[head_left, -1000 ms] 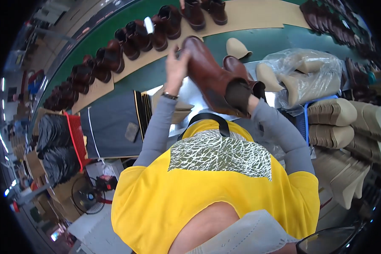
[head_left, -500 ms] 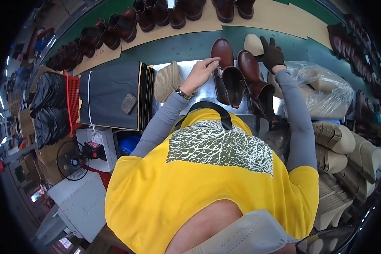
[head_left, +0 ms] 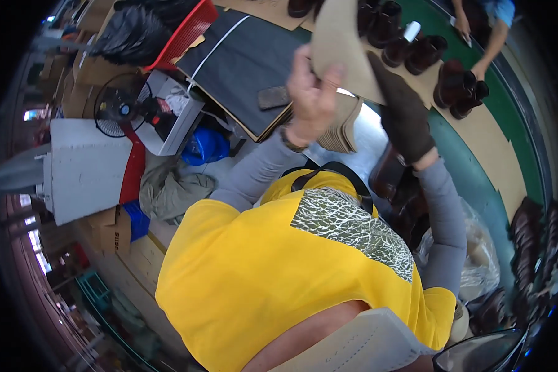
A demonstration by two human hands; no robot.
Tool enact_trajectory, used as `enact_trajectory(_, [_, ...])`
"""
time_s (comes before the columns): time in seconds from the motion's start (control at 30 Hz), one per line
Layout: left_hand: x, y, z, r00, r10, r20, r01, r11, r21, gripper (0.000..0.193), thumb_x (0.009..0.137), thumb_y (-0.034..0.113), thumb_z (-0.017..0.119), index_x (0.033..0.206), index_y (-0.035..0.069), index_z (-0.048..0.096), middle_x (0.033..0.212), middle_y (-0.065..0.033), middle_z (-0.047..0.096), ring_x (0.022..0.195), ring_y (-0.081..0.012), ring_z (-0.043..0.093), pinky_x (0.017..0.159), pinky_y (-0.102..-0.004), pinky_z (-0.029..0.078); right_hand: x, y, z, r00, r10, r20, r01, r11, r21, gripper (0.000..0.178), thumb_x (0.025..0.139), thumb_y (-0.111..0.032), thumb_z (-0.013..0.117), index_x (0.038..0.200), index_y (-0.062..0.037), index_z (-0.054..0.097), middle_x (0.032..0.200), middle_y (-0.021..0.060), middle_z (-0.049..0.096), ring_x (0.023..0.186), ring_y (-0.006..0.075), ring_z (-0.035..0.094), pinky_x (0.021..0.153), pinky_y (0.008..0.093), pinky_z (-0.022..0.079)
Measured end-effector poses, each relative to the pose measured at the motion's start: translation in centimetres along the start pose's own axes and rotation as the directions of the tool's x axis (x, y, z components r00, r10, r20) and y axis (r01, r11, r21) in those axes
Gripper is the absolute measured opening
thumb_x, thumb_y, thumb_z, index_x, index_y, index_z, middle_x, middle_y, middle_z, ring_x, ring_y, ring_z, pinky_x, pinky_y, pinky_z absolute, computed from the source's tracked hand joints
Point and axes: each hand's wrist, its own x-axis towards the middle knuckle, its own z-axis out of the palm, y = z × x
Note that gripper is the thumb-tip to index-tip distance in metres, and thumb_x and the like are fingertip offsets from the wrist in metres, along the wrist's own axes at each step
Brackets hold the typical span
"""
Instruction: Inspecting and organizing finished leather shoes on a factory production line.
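A beige insole is raised close to the camera between my two hands, slightly blurred. My bare left hand is closed at its left edge, the thumb lying near its lower part. My right hand, in a dark brown glove, is closed along the opposite edge; its fingertips are partly hidden. Below, a stack of beige insoles sits beside the shiny metal surface. Brown leather boots stand beneath my right forearm, partly covered by it.
Dark sheets bound with white strap bear a small grey block. A red basket and a fan are at left. Brown boots line the green conveyor. Another person's hands are at upper right. Plastic-wrapped goods lie at right.
The insole has come up from the bench with my gloved right hand, and my left hand has left the boot and taken its edge. The view has turned left; another person's arms now show.
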Motion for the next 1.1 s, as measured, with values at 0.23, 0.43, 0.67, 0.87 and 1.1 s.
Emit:
enact_trajectory(0.23, [5.2,-1.7,-17.2,0.796,0.125,0.592,-0.6,0.042,0.799,0.035,0.074,0.001,0.059,0.108,0.01,0.061,0.095,-0.0071,0.061,0.079,-0.022,0.064,0.062,-0.0303,0.052,4.2,-3.2,13.6,0.886,-0.306,0.349,0.253,0.949,0.19,0.048,0.077,-0.014,0.067,0.122,-0.0065,0.054,0.123,0.0157,0.055,0.111,0.0336,0.052,0.094,0.0406,0.044])
enact_trajectory(0.43, [0.8,-6.9,-22.4,0.712,-0.351,0.608,-0.598,0.149,0.787,0.044,0.078,0.006,0.055,0.122,0.005,0.054,0.127,-0.0139,0.053,0.123,-0.0334,0.048,0.097,-0.0365,0.046,3.3,-1.2,18.6,0.837,-0.28,0.471,0.215,0.958,0.187,0.037,0.076,-0.009,0.063,0.113,-0.0051,0.058,0.117,0.0165,0.056,0.109,0.0334,0.053,0.092,0.0404,0.045])
enact_trajectory(0.67, [1.7,-5.0,-23.1,0.645,-0.469,0.604,-0.48,0.367,0.797,0.051,0.083,0.025,0.062,0.128,0.005,0.051,0.137,-0.0168,0.047,0.131,-0.0339,0.039,0.102,-0.0385,0.042,3.6,-0.4,18.5,0.845,-0.31,0.435,0.189,0.935,0.299,0.032,0.074,-0.006,0.063,0.106,-0.0038,0.063,0.119,0.0188,0.056,0.109,0.0348,0.054,0.091,0.0409,0.046])
enact_trajectory(0.87, [1.4,-6.7,-24.1,0.675,-0.301,0.673,-0.605,0.297,0.739,0.036,0.082,0.024,0.066,0.112,0.006,0.057,0.128,-0.0109,0.055,0.121,-0.0277,0.051,0.093,-0.0341,0.049,3.9,-1.1,18.0,0.881,-0.261,0.395,0.189,0.959,0.213,0.032,0.073,-0.007,0.062,0.105,-0.0052,0.063,0.119,0.0179,0.055,0.109,0.0331,0.053,0.09,0.0401,0.046])
enact_trajectory(1.1, [4.2,-7.5,-23.8,0.868,-0.255,0.426,-0.275,0.468,0.84,0.016,0.084,0.016,0.061,0.096,0.006,0.063,0.087,-0.0166,0.065,0.08,-0.0343,0.063,0.067,-0.0399,0.051,3.2,-2.0,17.3,0.854,-0.394,0.338,0.343,0.917,0.202,0.039,0.074,-0.011,0.066,0.112,-0.0066,0.058,0.125,0.0131,0.053,0.113,0.0332,0.051,0.094,0.0418,0.044])
